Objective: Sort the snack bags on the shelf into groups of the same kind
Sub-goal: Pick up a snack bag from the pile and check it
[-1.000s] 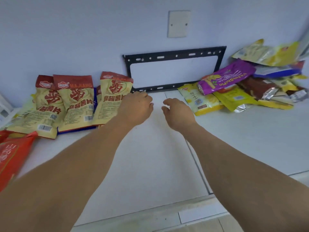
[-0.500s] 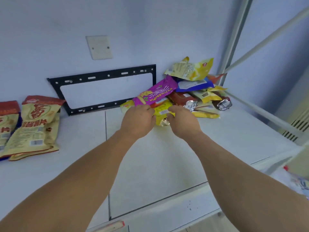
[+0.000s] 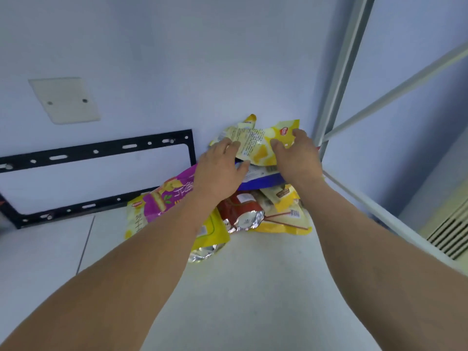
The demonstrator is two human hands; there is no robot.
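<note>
A mixed heap of snack bags lies in the back right corner of the white shelf. A yellow bag leans on top against the wall, over a blue bag. Below these are a purple bag, a dark red foil bag and more yellow bags. My left hand lies on the top yellow bag's left edge, with the thumb tucked under its lower edge. My right hand rests on that bag's right part, its thumb and fingers spread.
A black metal bracket is fixed to the back wall at the left, under a white cover plate. White frame posts close the shelf's right side. A vent grille shows at the far right.
My view has swung right, so the red and yellow bags at the left are out of sight. Both hands moved from the front of the pile up to the top yellow bag.
</note>
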